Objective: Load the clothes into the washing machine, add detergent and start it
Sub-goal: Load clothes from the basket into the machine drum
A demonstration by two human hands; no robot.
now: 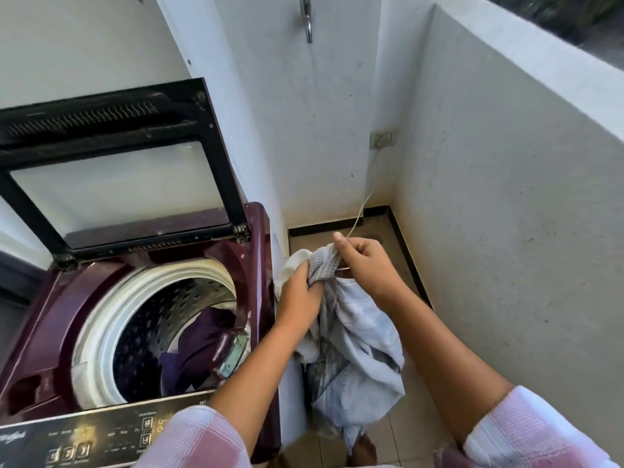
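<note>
Both hands held a bundle of pale clothes [358, 336] above the tiled floor [400, 440]. The left hand [299, 293] was curled round a bunched white and grey part of the bundle. The right hand [366, 265], just beside it, pinched a patterned fold between thumb and fingers. The rest of the cloth hung down below the two hands. To the left of the left hand stood the maroon washing machine [40, 315] with its lid [101, 130] raised, and a purple garment [199, 339] lay inside the drum [152, 315]. The control panel [84, 437] (gold print on black) sat under the left forearm. Beyond the right hand, a white cable [371, 190] ran up the wall to a socket [382, 139].
</note>
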